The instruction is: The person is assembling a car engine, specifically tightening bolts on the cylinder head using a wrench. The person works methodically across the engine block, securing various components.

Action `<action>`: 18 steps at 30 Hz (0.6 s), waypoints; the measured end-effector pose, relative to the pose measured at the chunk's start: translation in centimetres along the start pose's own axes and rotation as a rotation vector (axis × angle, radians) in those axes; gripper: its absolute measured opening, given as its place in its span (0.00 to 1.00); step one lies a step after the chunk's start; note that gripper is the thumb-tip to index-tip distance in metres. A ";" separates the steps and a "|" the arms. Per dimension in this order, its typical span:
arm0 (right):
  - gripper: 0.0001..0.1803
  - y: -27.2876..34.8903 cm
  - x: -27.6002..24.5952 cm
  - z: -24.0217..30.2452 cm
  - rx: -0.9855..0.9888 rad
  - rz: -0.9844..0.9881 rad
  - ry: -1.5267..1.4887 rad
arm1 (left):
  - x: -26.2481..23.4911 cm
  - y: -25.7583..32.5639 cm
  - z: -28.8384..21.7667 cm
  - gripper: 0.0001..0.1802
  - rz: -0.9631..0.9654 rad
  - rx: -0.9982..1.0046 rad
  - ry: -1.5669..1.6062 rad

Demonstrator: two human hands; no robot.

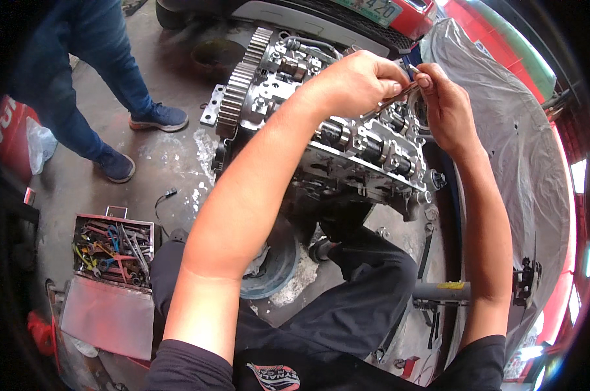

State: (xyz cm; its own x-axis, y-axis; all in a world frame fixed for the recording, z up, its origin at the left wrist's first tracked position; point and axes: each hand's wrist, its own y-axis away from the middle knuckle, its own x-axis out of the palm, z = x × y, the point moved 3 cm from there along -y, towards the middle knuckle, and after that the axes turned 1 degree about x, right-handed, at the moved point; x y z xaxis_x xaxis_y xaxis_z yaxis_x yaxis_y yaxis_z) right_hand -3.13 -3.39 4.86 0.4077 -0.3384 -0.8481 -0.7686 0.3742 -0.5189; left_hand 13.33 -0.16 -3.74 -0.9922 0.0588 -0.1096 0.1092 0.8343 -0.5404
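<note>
Both my hands are raised over the far right of a bare engine cylinder head (pixel 347 153) with exposed camshafts. My left hand (pixel 360 81) is closed, its thumb and fingers pinching thin metal strips (pixel 409 92), like the blades of a feeler gauge. Opposite it, my right hand (pixel 448 107) is closed too, thumb against forefinger at the other end of the strips. The exact shape of the strips is partly hidden by my fingers. Large toothed gears (pixel 233 101) stand at the engine's left end.
An open toolbox (pixel 153 244) full of wrenches and pliers lies on the floor at left. A person in blue trousers (pixel 99 58) stands beyond it. Below the engine is a round basin (pixel 278 280). A grey cover (pixel 503 150) drapes a vehicle at right; a car bumper (pixel 288 19) borders the back.
</note>
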 end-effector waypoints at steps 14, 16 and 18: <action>0.10 -0.2 -2.6 3.8 -0.111 -0.056 -0.152 | 1.1 2.9 -2.5 0.12 -0.175 0.092 -0.239; 0.10 0.7 -2.4 4.2 -0.144 -0.016 -0.143 | 1.3 3.8 -2.7 0.12 -0.150 0.083 -0.312; 0.12 1.0 -2.4 4.4 -0.160 0.022 -0.179 | 1.5 4.3 -2.0 0.13 -0.179 0.112 -0.353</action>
State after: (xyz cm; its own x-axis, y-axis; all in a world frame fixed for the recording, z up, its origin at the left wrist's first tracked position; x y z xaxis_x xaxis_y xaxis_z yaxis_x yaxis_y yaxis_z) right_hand -2.68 1.57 5.92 0.4602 -0.1677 -0.8718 -0.8407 0.2334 -0.4887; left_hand 12.14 4.60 -4.53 -0.9169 -0.2896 -0.2746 -0.0378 0.7481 -0.6626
